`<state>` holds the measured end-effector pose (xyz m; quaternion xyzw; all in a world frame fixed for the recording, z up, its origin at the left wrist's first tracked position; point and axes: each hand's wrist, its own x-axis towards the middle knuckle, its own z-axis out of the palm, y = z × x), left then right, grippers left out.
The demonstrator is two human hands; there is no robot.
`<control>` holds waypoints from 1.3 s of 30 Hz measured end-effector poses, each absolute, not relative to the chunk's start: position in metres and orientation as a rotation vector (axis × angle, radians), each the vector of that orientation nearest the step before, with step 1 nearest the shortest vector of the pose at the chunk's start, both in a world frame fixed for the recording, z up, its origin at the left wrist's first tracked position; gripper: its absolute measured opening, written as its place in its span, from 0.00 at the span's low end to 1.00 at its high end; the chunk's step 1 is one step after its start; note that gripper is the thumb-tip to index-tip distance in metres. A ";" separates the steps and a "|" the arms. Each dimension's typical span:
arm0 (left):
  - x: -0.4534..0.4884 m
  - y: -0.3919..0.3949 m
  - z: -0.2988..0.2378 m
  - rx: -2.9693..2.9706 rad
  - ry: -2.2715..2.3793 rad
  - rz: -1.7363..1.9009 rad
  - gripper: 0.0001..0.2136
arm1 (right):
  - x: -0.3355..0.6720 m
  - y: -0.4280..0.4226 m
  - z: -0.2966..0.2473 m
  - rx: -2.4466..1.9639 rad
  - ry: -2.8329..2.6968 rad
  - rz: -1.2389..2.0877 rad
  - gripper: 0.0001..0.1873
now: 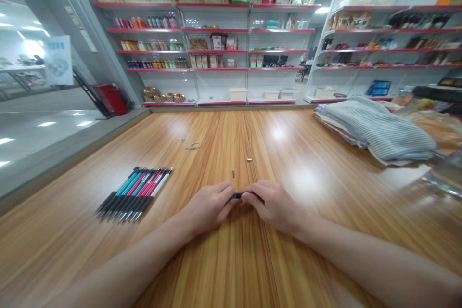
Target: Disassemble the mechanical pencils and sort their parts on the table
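My left hand (212, 203) and my right hand (276, 203) meet near the middle of the wooden table, both closed on one pen (237, 196). A short blue and black stretch of it shows between my fingers; the rest is hidden in my hands. Just beyond my hands lies a tiny dark piece (233, 173), too small to name. A small silvery metal piece (249, 160) rests a little farther off. To the left, several pens (135, 193) with teal, red and white barrels and black grips lie side by side in a row.
A thin loop (194, 146) and a tiny clear piece (182, 138) lie farther back on the table (288, 269). Folded striped cloth (382, 127) is piled at the right, beside a transparent container (447, 173). Stocked shelves (216, 70) stand beyond the table's far edge.
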<state>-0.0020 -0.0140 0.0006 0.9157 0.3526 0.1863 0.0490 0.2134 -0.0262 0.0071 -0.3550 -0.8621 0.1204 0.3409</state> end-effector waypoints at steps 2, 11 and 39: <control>-0.002 -0.014 0.000 2.787 1.079 0.592 0.11 | 0.213 -0.026 0.007 -0.884 -2.219 0.314 0.07; 0.000 -0.015 0.002 2.802 1.082 0.655 0.12 | 0.213 -0.026 0.005 -0.902 -2.135 0.386 0.09; -0.002 -0.012 0.003 2.873 1.088 0.777 0.09 | 0.215 -0.023 0.004 -0.854 -2.052 0.371 0.11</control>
